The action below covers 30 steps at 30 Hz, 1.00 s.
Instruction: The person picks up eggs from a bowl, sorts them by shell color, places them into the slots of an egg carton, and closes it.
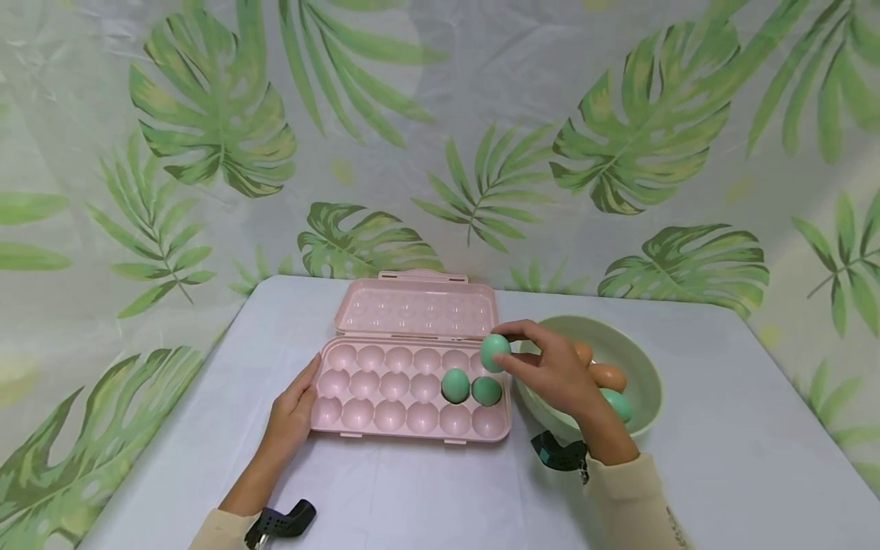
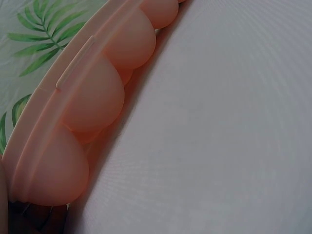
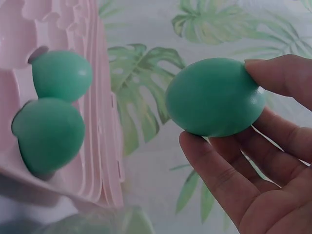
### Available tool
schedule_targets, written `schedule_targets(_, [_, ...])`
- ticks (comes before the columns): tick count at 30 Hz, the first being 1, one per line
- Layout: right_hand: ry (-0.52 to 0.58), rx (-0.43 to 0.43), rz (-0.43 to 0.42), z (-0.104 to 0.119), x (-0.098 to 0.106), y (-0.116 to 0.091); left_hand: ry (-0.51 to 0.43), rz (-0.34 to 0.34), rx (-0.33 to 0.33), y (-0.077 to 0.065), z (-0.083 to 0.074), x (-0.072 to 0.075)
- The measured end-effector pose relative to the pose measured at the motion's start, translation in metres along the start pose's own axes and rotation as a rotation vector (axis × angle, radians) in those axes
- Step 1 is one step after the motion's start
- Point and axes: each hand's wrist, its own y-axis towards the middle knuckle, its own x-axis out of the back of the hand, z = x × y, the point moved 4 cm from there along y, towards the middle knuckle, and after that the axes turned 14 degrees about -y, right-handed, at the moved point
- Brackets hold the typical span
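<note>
A pink plastic egg carton [image 1: 389, 416] lies with its lid [image 1: 415, 305] folded back. Two green eggs [image 1: 455, 386] sit side by side in its middle row, toward the right end. My left hand [image 1: 290, 412] grips the carton's left end, with fingers partly under the rim in the left wrist view. Between thumb and fingertips, my right hand [image 1: 553, 370] pinches another green egg [image 3: 214, 97] above the back right corner of the carton. That egg hangs free of the cups in the right wrist view.
Right of the carton stands a pale green bowl [image 1: 646, 367], partly behind my right forearm. Brown eggs [image 1: 608, 377] and a green egg [image 1: 616, 405] lie in it. A white cloth covers the table [image 1: 426, 489]; a leaf-patterned curtain [image 1: 481, 99] hangs behind.
</note>
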Motion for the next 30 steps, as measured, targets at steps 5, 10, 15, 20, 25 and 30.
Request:
schedule_targets(5, [0.026,0.017,0.013,0.005,-0.008,0.003,0.0,0.002,-0.032,-0.001,-0.001,0.001])
schedule_targets(10, [0.025,0.017,0.01,0.012,-0.016,0.008,-0.001,-0.002,-0.052,0.0,-0.002,0.001])
schedule_targets(15, [0.023,0.019,0.009,0.036,-0.02,0.006,0.0,0.001,-0.035,-0.001,0.001,0.003])
schedule_targets(20, [0.041,0.01,0.007,0.043,-0.027,0.008,0.003,0.003,-0.04,0.0,0.004,0.003])
schedule_targets(25, [0.041,0.017,-0.008,0.022,-0.041,0.013,0.002,0.008,-0.044,0.0,0.004,0.002])
schedule_targets(30, [0.069,0.029,-0.023,0.02,-0.048,0.017,-0.011,0.018,-0.045,-0.002,0.002,0.004])
